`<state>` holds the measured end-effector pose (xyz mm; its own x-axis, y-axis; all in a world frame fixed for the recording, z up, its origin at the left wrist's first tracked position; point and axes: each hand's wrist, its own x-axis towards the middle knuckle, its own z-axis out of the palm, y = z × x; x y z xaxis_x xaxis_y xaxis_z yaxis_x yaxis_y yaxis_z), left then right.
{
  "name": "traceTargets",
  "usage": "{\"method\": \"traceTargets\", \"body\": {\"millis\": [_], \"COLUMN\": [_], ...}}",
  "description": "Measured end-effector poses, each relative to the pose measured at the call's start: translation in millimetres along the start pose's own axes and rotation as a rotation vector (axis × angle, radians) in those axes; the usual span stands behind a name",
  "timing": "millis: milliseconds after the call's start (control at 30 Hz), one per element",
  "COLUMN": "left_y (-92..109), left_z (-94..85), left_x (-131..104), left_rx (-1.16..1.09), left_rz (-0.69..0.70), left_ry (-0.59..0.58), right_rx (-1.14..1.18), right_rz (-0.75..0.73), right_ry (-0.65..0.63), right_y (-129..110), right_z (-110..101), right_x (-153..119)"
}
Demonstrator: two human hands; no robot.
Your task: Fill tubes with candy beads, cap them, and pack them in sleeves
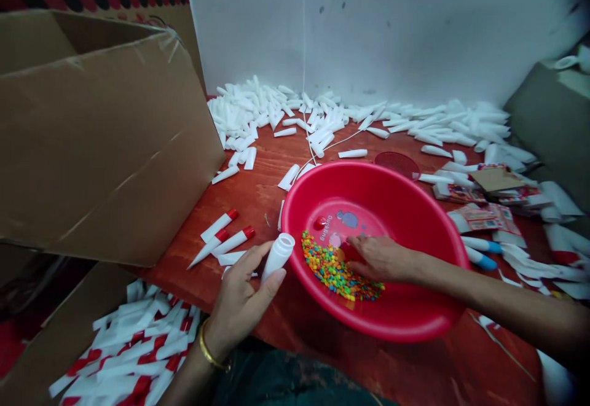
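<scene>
My left hand (242, 295) is wrapped round a white plastic tube (278, 255), whose uncapped mouth points up beside the basin's rim. Inside the red basin (428, 234), my right hand (380, 258) reaches down to a heap of small multicoloured candies (329, 269). Its fingers and thumb are drawn together at the candies; something reddish seems to be between them, but it blends with the basin. Left of the basin lie a few white tubes with red caps (216, 228).
Piles of white tubes (258, 102) line the wall. A large cardboard box (106, 148) stands at the left, above a carton of red-capped tubes (138, 351). Printed packets (488, 215) and blue-tipped tubes (482, 252) lie at the right. A red mesh disc (397, 163) sits behind the basin.
</scene>
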<state>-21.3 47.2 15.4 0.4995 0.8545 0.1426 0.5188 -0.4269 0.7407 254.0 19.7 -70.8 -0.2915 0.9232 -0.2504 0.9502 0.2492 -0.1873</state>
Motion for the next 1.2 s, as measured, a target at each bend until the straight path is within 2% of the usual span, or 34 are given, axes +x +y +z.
{"method": "traceTargets", "body": {"millis": [67,200,367,533,633,767,867,933,1067,1200], "left_y": [2.1,9.9,14.4,12.3,12.9,19.1,28.0,34.5,43.8,46.9], "left_z": [1.5,6.2,7.2,7.3,5.8,2.1,3.9,8.0,18.2,23.9], "left_x": [-1.8,-3.6,-4.3,-3.8,-3.2,1.3,8.6,14.0,22.5,26.4], "left_rx": [-0.011,0.013,0.038,0.045,0.057,0.059,0.081,0.125,0.241,0.306], "left_rz": [-0.002,0.030,0.061,0.055,0.056,0.076,0.140,0.181,0.219,0.207], "left_ry": [-0.019,-0.062,-0.082,-0.104,-0.108,-0.143,-0.171,-0.204,-0.270,-0.311], "right_rx": [-0.010,-0.045,-0.125,-0.032,0.225,0.903,1.253,1.319,1.111,0.838], "right_rz": [0.048,0.008,-0.133,-0.303,-0.292,-0.215,-0.227,-0.219,-0.177,-0.176], "right_ry": [-0.021,-0.028,-0.072,-0.108,-0.104,-0.086,-0.030,0.049,0.305,0.465], "right_y": [-2.3,-2.9,-6.5,-22.8,-22.2,-11.7,-10.2,-12.8,-18.9,-22.1], "right_z": [3.0,-2.4,-12.6,-10.5,-11.6,-17.6,-25.5,-31.1,-40.4,-46.7], "right_x": [0.4,3.1,-0.5,-3.3,-2.3,-4.7,-11.8,-17.8,-28.0,-35.6]}}
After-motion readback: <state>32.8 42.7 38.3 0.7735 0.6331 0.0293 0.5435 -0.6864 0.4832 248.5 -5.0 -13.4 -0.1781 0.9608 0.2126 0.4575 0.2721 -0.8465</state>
